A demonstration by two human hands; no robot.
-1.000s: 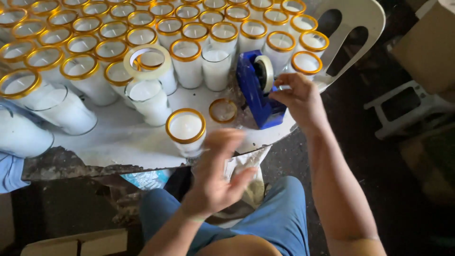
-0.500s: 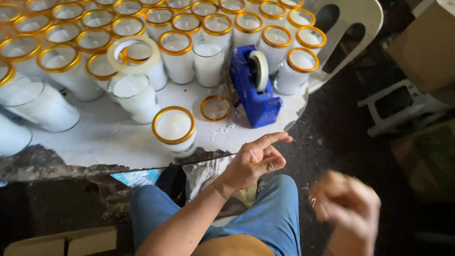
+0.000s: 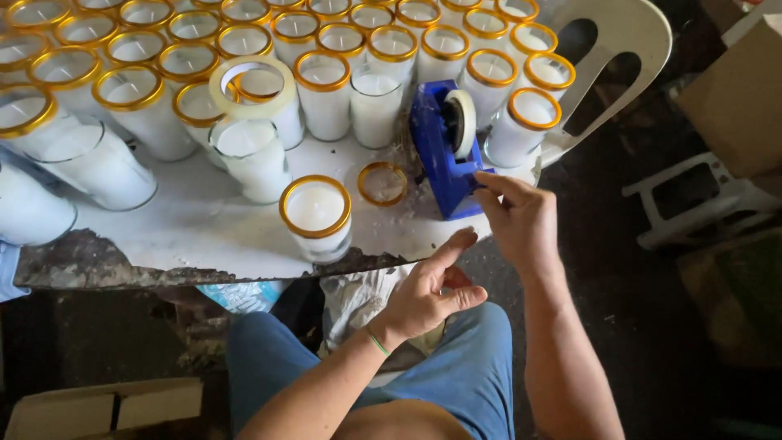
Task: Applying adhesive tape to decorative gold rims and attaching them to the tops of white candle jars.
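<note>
A blue tape dispenser (image 3: 444, 155) with a white tape roll stands near the right front edge of a white table (image 3: 195, 232). My right hand (image 3: 521, 224) rests at the dispenser's cutter end, fingertips pinched there; whether tape is between them I cannot tell. My left hand (image 3: 428, 289) hovers below the table edge, fingers apart, holding nothing. A glass candle with a gold rim (image 3: 316, 213) stands alone at the front. Beside it lies a loose gold ring (image 3: 382, 182).
Several gold-rimmed glass candles (image 3: 326, 90) fill the back of the table; a roll of tape (image 3: 252, 85) lies on top of one. A white plastic chair back (image 3: 611, 49) is at right, cardboard boxes (image 3: 737, 90) beyond it. My knees are under the table.
My right hand came back up from the lower right to the dispenser's cutter. My left hand stayed under the table edge, fingers more spread.
</note>
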